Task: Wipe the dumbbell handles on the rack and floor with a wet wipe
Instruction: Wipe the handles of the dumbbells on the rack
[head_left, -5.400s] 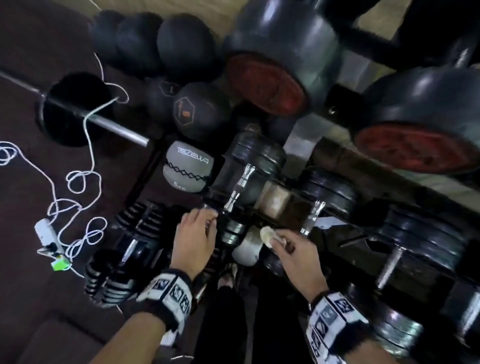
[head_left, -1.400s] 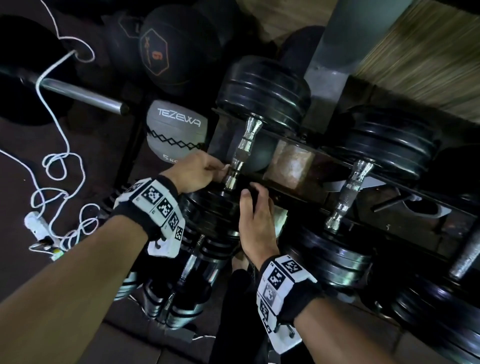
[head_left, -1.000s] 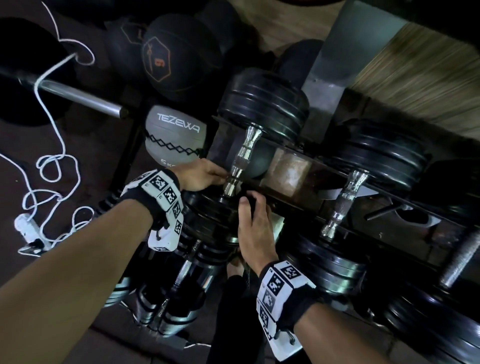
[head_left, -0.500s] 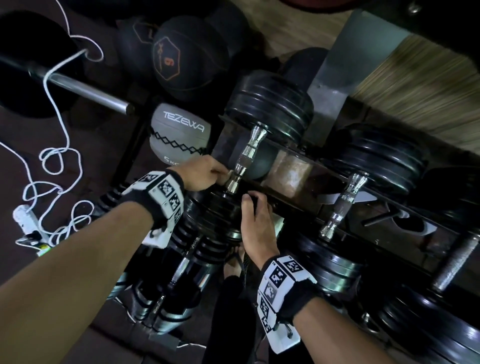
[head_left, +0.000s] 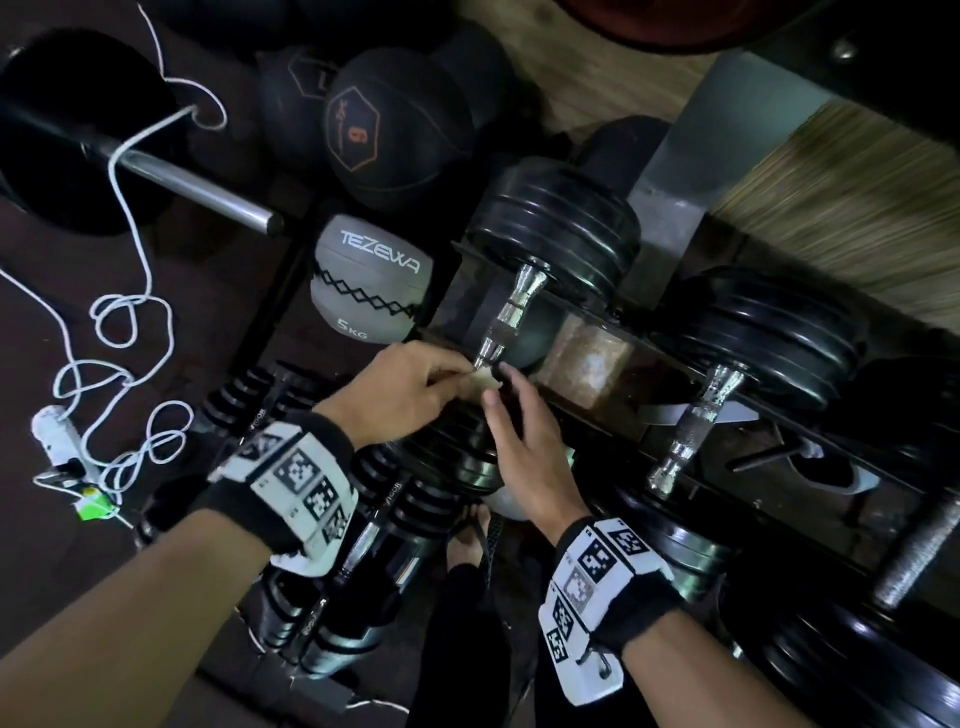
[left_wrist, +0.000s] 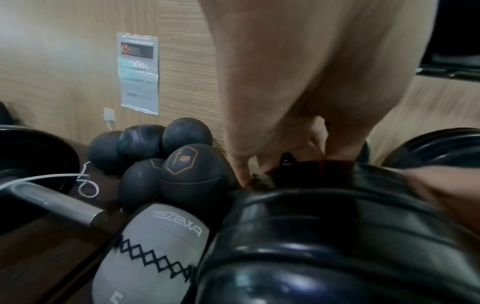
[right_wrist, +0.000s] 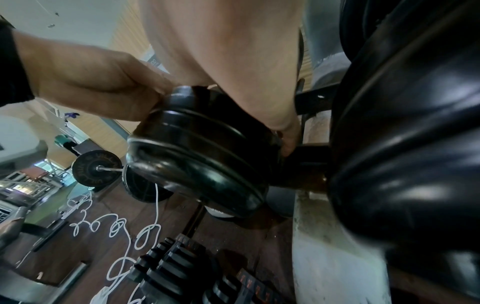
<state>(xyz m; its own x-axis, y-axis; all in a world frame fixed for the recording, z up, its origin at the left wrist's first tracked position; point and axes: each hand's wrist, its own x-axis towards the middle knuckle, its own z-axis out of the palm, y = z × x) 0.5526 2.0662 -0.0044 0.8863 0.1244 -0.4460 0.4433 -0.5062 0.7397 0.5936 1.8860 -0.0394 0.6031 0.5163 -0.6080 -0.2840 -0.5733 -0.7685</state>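
Note:
On the rack's lower shelf lies a black plate dumbbell with a chrome handle (head_left: 511, 306). A pale wet wipe (head_left: 484, 379) sits at the near foot of that handle. My left hand (head_left: 410, 387) pinches the wipe with curled fingertips. My right hand (head_left: 522, 441) lies flat on the dumbbell's near plate (right_wrist: 197, 148), its fingers reaching over the rim to the wipe's right side. In the left wrist view the left fingers (left_wrist: 246, 174) point down behind the plate (left_wrist: 324, 226) and the wipe is hidden. A second chrome handle (head_left: 696, 426) lies to the right.
Adjustable dumbbells (head_left: 374, 519) lie on the floor under my arms, beside my foot (head_left: 472, 535). A grey 5 kg ball (head_left: 371, 280) and black medicine balls (head_left: 384, 124) crowd the left of the rack. A barbell (head_left: 192, 187) and a white cable (head_left: 124, 322) lie further left.
The wipe, held in my right hand five seconds ago and then out of sight, now shows between both hands' fingertips. My left fingers have closed on it at the handle's foot.

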